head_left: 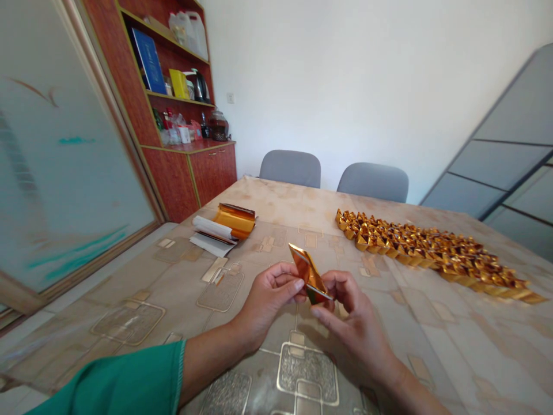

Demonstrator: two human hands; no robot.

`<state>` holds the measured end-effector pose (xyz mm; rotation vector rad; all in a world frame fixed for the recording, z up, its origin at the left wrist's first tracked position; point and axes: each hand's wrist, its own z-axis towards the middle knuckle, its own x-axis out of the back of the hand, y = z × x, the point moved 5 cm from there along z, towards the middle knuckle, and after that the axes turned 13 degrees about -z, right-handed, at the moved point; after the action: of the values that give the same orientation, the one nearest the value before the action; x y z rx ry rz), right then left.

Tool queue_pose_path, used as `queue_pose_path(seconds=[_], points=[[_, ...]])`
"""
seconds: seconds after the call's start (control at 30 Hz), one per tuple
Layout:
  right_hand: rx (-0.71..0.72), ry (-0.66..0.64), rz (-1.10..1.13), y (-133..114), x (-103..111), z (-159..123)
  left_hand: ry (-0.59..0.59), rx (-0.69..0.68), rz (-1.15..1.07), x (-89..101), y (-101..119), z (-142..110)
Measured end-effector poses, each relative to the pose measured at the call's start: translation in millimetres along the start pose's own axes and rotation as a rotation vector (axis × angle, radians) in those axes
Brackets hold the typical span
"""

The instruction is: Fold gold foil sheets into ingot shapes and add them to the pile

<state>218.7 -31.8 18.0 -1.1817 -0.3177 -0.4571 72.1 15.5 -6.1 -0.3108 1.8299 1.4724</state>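
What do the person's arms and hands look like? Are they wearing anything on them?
The left hand and right hand are bare, with no gloves, and no ring or watch shows. The left forearm comes out of a green sleeve with a stitched hem at the cuff. The right forearm is bare down to the picture's edge.

The tablecloth (453,346) is mottled beige, patterned with rounded squares outlined in pale gold. Above it, the foil (305,268) shows orange-gold with a dark greenish end, and the pile (432,256) gleams gold. Beyond it, the chairs (289,168) are grey; left of it, the cabinet (173,178) is reddish-brown and the sleeve (116,383) teal-green.
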Motion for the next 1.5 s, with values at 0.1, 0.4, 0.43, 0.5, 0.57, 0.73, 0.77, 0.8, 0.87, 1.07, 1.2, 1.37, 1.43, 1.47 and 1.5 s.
queue_pose_path(seconds=[0.1,0.4,0.43,0.5,0.57,0.73,0.77,0.8,0.87,1.07,1.2,1.37,1.43,1.47,1.5], points=[[0.033,-0.035,-0.040,-3.2,0.2,0.2,-0.004,-0.006,-0.008,-0.9,0.9,-0.6],[-0.011,-0.066,-0.021,-2.2,0.5,1.0,-0.004,0.026,-0.008,-1.9,-1.0,-2.1],[-0.002,-0.067,-0.043,-2.8,0.7,1.2,-0.006,0.025,-0.008,-2.0,-0.7,-2.1],[0.042,-0.082,-0.110,-5.5,0.8,1.6,0.008,0.030,-0.014,-1.1,-0.7,-1.8],[0.092,-0.102,-0.155,-8.2,0.7,2.0,0.035,0.043,-0.028,1.2,-1.3,-1.1],[0.156,-0.115,-0.175,-8.2,1.1,3.6,0.033,0.045,-0.067,1.3,-1.3,-0.2],[0.163,-0.117,-0.183,-7.5,1.4,4.0,0.021,0.045,-0.073,0.2,-1.0,-0.5],[0.171,-0.119,-0.192,-6.9,1.7,4.3,0.003,0.049,-0.077,-1.2,-0.7,-0.9],[0.192,-0.115,-0.219,-6.3,3.0,4.7,-0.043,0.051,-0.071,-4.0,-0.1,-1.5],[0.251,-0.136,-0.265,-8.3,4.1,3.9,-0.076,0.012,0.011,-2.3,-0.6,-0.3],[0.237,-0.131,-0.263,-7.6,3.8,4.9,-0.053,0.029,-0.031,0.2,-3.3,0.3],[0.199,-0.110,-0.227,-6.7,3.3,4.6,-0.014,0.043,-0.078,2.4,-6.1,-0.5],[0.175,-0.109,-0.195,-7.0,3.6,4.2,-0.005,0.047,-0.087,2.9,-6.6,-0.7],[0.166,-0.109,-0.180,-7.5,4.0,4.1,-0.007,0.050,-0.087,2.6,-6.8,-0.8],[0.160,-0.108,-0.164,-8.1,4.4,4.2,-0.012,0.054,-0.085,2.1,-6.9,-1.0]])
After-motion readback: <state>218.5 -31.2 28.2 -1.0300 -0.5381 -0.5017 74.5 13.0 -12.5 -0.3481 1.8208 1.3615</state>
